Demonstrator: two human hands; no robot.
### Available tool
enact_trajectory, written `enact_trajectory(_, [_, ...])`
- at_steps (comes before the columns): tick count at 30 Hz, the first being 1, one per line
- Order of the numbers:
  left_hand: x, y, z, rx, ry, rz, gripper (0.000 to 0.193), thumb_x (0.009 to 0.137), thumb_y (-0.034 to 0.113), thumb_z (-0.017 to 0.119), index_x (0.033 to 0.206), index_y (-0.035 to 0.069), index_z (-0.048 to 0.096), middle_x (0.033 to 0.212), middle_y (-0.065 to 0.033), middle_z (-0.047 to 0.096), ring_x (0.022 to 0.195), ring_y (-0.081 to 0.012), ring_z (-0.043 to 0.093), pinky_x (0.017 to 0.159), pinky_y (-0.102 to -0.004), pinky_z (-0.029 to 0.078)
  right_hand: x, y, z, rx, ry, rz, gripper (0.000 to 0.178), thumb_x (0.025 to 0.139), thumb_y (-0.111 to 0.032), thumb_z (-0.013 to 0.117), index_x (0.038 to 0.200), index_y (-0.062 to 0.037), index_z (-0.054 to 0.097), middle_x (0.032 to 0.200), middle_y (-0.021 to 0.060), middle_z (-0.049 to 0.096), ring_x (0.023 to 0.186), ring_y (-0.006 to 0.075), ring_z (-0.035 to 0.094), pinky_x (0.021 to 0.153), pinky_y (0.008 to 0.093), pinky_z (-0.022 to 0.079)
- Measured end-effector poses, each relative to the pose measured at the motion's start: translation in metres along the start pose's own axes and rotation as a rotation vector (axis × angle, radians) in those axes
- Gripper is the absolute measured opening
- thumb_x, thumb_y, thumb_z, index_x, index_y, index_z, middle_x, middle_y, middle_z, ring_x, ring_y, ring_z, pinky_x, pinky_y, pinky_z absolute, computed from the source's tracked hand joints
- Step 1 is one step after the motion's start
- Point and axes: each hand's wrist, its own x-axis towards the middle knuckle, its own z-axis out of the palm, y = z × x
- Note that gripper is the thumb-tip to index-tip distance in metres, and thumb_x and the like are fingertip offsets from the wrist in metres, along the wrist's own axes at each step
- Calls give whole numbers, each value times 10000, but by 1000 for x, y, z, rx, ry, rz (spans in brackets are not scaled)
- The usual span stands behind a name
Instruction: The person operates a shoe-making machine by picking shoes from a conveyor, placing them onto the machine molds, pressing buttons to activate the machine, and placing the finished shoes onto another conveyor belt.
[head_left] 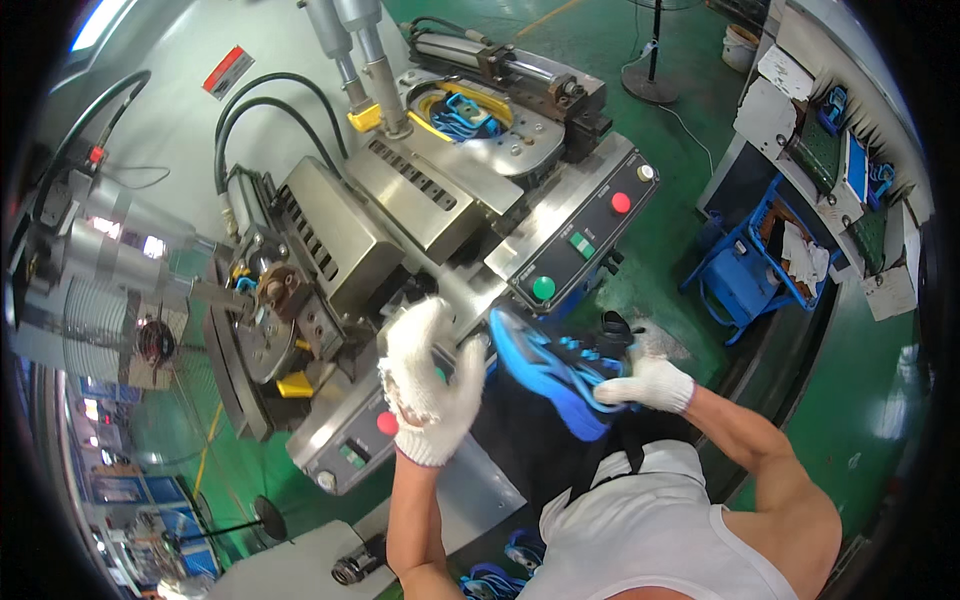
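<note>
In my right hand point(650, 382), covered by a white knit glove, is a blue and black sneaker point(550, 372). The fingers wrap its heel end, and the toe points up and left toward the machine. My left hand point(428, 375), also gloved, is raised over the nearer control panel point(345, 450) with thumb and fingers apart and nothing held. Beyond both hands stands a metal shoe press point(420, 200) with two stations. Blue laced shoe material point(462, 118) sits inside a yellow ring at the far station. The left station point(265, 340) shows metal clamps and yellow blocks.
A second control panel point(580, 235) carries green and red buttons. To the right stand a blue crate stand point(750, 275) and a rack point(835, 165) bearing blue shoes. A fan point(155, 345) is at left. More blue shoes point(490, 580) lie below, near my body.
</note>
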Motion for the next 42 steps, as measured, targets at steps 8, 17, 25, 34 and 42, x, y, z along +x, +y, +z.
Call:
enact_trajectory(8, [204,-171,180,3,-180,-312,686,969,346,726,1520,4,503,1465,-234,591,1342,-359,579,1149,-436,446,-31,133,-57,334,497,53,770,769,-216,818,1394,116,516,1302,82,644,1120,160,610,992,352,545])
enact_trajectory(17, [296,-284,324,-71,-137,-711,279,1035,215,645,1301,175,722,1234,-130,735,1103,-244,704,972,-368,544,1,118,-91,613,712,239,410,737,-100,801,1069,113,689,941,20,699,784,62,583,707,283,550])
enact_trajectory(25, [287,-248,269,-396,320,-479,216,1054,69,602,1235,37,715,1162,-108,732,1001,-189,683,907,-319,545,0,129,-78,461,681,275,312,808,-121,766,969,57,567,763,-40,497,710,55,458,599,275,451])
enact_trajectory(34, [120,-52,143,-684,495,-64,213,1014,-35,597,1211,22,654,1247,-191,692,1181,-326,657,1112,-483,478,93,6,-111,291,843,-239,336,893,-167,836,1140,21,706,1001,86,748,882,162,714,852,326,580])
enact_trajectory(42, [-151,-18,76,-714,-521,-472,456,786,-98,676,1210,67,718,1300,-175,668,1288,-380,639,1162,-496,475,327,-245,-124,-723,540,-304,709,767,-616,794,974,62,765,946,172,763,859,236,707,791,383,561])
